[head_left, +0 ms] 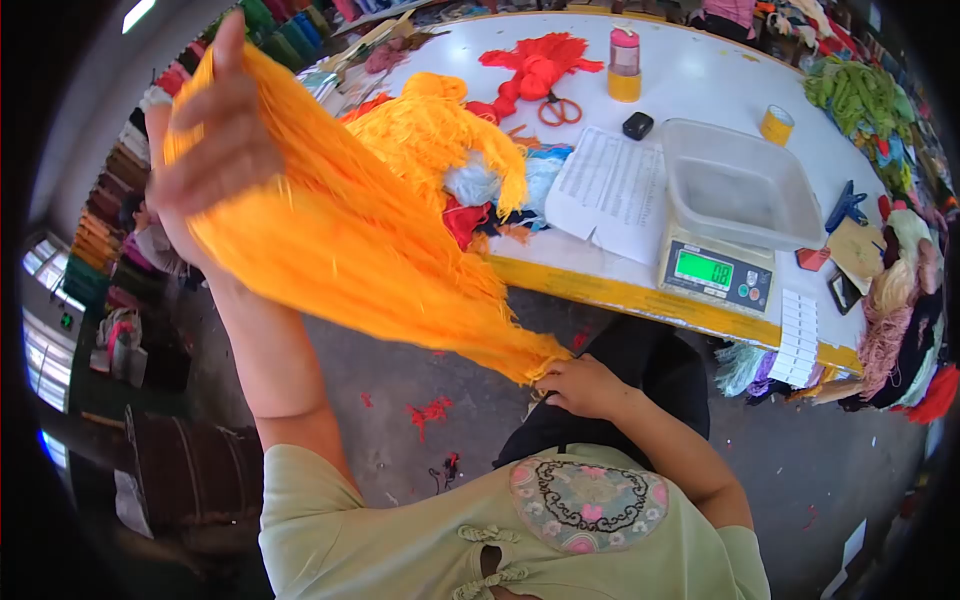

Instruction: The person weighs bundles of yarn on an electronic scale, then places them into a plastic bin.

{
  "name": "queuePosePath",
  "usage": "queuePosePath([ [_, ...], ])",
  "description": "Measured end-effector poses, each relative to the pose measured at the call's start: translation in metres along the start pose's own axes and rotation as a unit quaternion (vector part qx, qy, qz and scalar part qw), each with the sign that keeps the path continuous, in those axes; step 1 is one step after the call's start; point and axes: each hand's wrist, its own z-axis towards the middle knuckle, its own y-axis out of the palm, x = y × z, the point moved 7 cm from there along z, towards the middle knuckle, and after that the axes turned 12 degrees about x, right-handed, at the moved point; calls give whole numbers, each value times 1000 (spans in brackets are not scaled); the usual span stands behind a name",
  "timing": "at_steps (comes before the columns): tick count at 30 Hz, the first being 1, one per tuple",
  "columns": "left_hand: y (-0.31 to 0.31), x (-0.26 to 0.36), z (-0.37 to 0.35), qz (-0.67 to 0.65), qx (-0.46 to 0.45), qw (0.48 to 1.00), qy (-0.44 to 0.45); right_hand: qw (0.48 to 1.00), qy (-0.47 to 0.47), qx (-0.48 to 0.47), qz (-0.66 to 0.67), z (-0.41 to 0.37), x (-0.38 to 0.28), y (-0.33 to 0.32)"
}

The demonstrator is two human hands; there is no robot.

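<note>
Yellow-orange yarn stretched between my two hands in one long skein (350, 250), held in the air in front of me, off the near edge of the white tabletop (700, 88). My left hand (225, 145) was raised high with the thumb pointing up and the strands spread wide against it; the fingers were blurred, so I cannot tell how tightly they were closed. My right hand (590, 387) was low, near my lap, its fingers pinched on the narrow gathered end. Behind the skein, on the tabletop, lay a heap of matching yellow yarn (410, 125), with pale blue yarn (475, 183) beside it. Farther back was a bundle of red yarn (540, 65), and near it a pair of scissors (570, 112) with reddish handles. A pink-and-yellow bottle (624, 68) stood beyond a small black object (637, 125). To the right, a printed sheet (612, 190) lay next to a digital scale (750, 268) with a lit green display, and a translucent plastic tub (735, 200) rested on it. Red scraps (430, 413) were scattered on the grey floor (345, 410) below.
</note>
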Motion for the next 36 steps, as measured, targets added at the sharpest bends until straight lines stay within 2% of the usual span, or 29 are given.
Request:
queuePosePath([
  [2, -7, -15, -4, -16, -43, 995, -92, 998, 14, 56, 29, 1, -4, -37],
  [5, -8, -39, -3, -12, -68, 991, -112, 991, 115, 71, 12, -3, 4, -79],
  [8, -7, -58, -3, -42, -34, 993, -109, 981, 60, 183, 30, 1, 1, -113],
  [10, -6, -70, -9, -65, 0, 994, -91, 960, 23, 269, 77, 12, -18, -143],
  [11, -6, -74, -8, -70, -12, 993, -93, 945, 4, 313, 100, 18, -27, -153],
  [14, -1, -82, -3, -86, -37, 992, -83, 959, -67, 274, -12, 40, -36, -134],
  [17, 4, -67, 3, -108, -46, 991, -69, 996, -4, 75, -45, 34, -7, -61],
  [18, 3, -60, 4, -112, -37, 991, -63, 989, 0, 145, 30, 23, -2, -58],
  [21, 2, -29, 10, -113, -47, 992, -33, 985, 32, 166, 47, -8, 15, -30],
  [22, 1, -21, 12, -121, -62, 991, -21, 991, 43, 125, 28, -20, 23, -13],
  [24, 5, -2, 13, -171, -152, 973, 28, 997, 65, 49, -12, -37, 38, 8],
  [25, 6, 4, 11, -216, -186, 957, 53, 995, 61, 76, -22, -42, 40, 5],
  [27, -4, -2, 6, -68, -99, 981, 154, 989, 53, 130, -41, -50, 39, -8],
  [28, -14, -17, -12, 125, 32, 968, 217, 984, 88, 148, -32, -48, 31, -29],
  [30, -30, -70, -35, 377, 208, 893, 129, 968, 164, 188, -15, -30, 8, -100],
  [31, -41, -109, -35, 388, 190, 902, 26, 930, 143, 335, 41, -30, -1, -136],
  [32, -52, -148, -37, 404, 166, 896, -78, 908, 128, 383, 108, -30, -7, -165],
  [33, -77, -178, -48, 356, 149, 915, -116, 889, 182, 371, 198, -30, -9, -183],
  [34, -88, -202, -54, 275, 152, 942, -122, 871, 189, 378, 251, -28, -20, -205],
  [35, -91, -224, -58, 225, 203, 937, -175, 850, 195, 383, 304, -25, -28, -216],
  [36, -95, -241, -60, 206, 195, 944, -171, 853, 186, 386, 298, -22, -30, -215],
])
